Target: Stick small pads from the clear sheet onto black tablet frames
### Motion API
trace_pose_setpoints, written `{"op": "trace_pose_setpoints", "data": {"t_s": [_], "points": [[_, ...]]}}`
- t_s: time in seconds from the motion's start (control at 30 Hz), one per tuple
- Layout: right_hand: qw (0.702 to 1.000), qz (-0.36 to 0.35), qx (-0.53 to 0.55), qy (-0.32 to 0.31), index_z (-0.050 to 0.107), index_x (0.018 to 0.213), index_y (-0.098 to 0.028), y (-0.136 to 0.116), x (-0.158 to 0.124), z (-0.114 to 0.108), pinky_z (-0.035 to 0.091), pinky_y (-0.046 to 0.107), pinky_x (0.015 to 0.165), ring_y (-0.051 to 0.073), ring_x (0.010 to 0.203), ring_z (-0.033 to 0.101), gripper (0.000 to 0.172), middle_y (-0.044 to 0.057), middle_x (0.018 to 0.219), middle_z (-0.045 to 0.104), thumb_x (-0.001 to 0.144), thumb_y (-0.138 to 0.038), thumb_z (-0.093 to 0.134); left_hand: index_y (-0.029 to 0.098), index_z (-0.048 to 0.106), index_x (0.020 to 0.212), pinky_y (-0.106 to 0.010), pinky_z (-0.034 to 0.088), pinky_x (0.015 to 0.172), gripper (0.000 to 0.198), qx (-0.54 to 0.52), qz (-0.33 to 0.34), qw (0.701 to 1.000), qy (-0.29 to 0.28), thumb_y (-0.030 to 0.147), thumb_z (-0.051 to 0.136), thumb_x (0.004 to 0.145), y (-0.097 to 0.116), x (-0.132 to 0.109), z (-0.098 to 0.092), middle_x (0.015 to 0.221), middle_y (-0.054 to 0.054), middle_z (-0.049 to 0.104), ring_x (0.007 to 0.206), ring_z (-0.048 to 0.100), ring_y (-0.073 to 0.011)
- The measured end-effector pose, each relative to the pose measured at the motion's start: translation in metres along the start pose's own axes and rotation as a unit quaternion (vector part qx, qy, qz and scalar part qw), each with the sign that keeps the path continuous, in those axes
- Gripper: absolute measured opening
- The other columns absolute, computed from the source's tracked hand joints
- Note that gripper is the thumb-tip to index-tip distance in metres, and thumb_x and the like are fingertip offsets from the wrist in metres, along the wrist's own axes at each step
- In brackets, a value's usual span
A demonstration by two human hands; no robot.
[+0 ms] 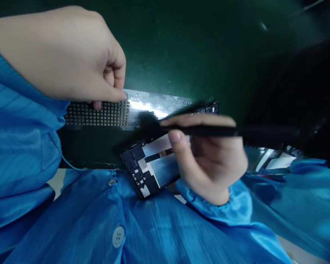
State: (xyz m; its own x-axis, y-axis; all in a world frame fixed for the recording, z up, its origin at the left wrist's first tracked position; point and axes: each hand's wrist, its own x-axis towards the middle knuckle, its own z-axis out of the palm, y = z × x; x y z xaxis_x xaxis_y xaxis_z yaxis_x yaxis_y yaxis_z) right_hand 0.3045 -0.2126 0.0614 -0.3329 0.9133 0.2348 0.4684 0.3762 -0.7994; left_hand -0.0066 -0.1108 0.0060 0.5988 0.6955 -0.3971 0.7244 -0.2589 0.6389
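A clear strip [165, 103] lies across the work surface, its left part covered with rows of small dark square pads [107, 116]. My left hand [79, 55] is closed at the strip's upper edge, thumb and fingertips pinching it where the pads end. In my right hand [211, 157] is a black pen-shaped tool [206, 131], held between thumb and fingers and pointing left; motion blurs it and its tip is hard to make out. Under that hand, an opened phone [139, 165] sits tilted at the table's front edge, its inner parts facing up and its middle partly hidden.
The dark green table top [181, 47] stretches away beyond the strip. Glossy items in clear wrapping [277, 161] lie at the right, near a dark shape. A blue work coat [79, 223] fills the bottom, close to the table edge.
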Motion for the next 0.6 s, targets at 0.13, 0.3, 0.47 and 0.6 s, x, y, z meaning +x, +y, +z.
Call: {"op": "trace_pose_setpoints", "data": {"t_s": [0.13, 0.3, 0.47, 0.6], "points": [[0.987, 0.003, 0.074, -0.145, 0.068, 0.116, -0.029, 0.022, 0.063, 0.006, 0.071, 0.04, 0.102, 0.021, 0.109, 0.082, 0.016, 0.004, 0.118, 0.082, 0.107, -0.041, 0.075, 0.016, 0.05, 0.162, -0.068, 0.02, 0.144, 0.092, -0.006, 0.018, 1.0, -0.005, 0.061, -0.003, 0.101, -0.014, -0.015, -0.005, 0.143, 0.007, 0.071, 0.173, 0.022, -0.0436], [0.975, 0.035, 0.082, -0.202, 0.07, 0.114, -0.029, 0.037, 0.084, 0.015, 0.07, 0.041, 0.103, 0.022, 0.108, 0.08, 0.03, 0.004, 0.118, 0.081, 0.106, -0.057, 0.073, 0.016, 0.039, 0.168, -0.063, 0.019, 0.147, 0.089, -0.038, 0.025, 0.999, 0.006, 0.056, -0.007, 0.103, -0.02, -0.028, -0.001, 0.16, 0.005, 0.063, 0.176, 0.011, -0.0437], [0.974, 0.054, 0.084, -0.203, 0.073, 0.11, -0.03, 0.037, 0.088, 0.015, 0.071, 0.039, 0.099, 0.021, 0.104, 0.081, 0.034, 0.002, 0.115, 0.081, 0.098, -0.06, 0.084, 0.012, 0.069, 0.135, -0.064, 0.03, 0.144, 0.083, 0.009, -0.011, 1.0, 0.016, 0.072, 0.022, 0.102, 0.018, -0.003, -0.011, 0.118, 0.007, 0.079, 0.161, 0.05, -0.0375], [0.959, 0.093, 0.193, -0.185, 0.072, 0.105, -0.028, 0.043, 0.087, 0.008, 0.071, 0.034, 0.082, 0.018, 0.087, 0.08, 0.033, 0.002, 0.103, 0.083, 0.095, -0.055, 0.088, 0.012, 0.08, 0.1, -0.058, 0.052, 0.129, 0.071, 0.063, -0.084, 0.994, 0.026, 0.078, 0.055, 0.089, 0.038, 0.016, -0.02, 0.073, 0.011, 0.067, 0.112, 0.079, -0.0218]]}}
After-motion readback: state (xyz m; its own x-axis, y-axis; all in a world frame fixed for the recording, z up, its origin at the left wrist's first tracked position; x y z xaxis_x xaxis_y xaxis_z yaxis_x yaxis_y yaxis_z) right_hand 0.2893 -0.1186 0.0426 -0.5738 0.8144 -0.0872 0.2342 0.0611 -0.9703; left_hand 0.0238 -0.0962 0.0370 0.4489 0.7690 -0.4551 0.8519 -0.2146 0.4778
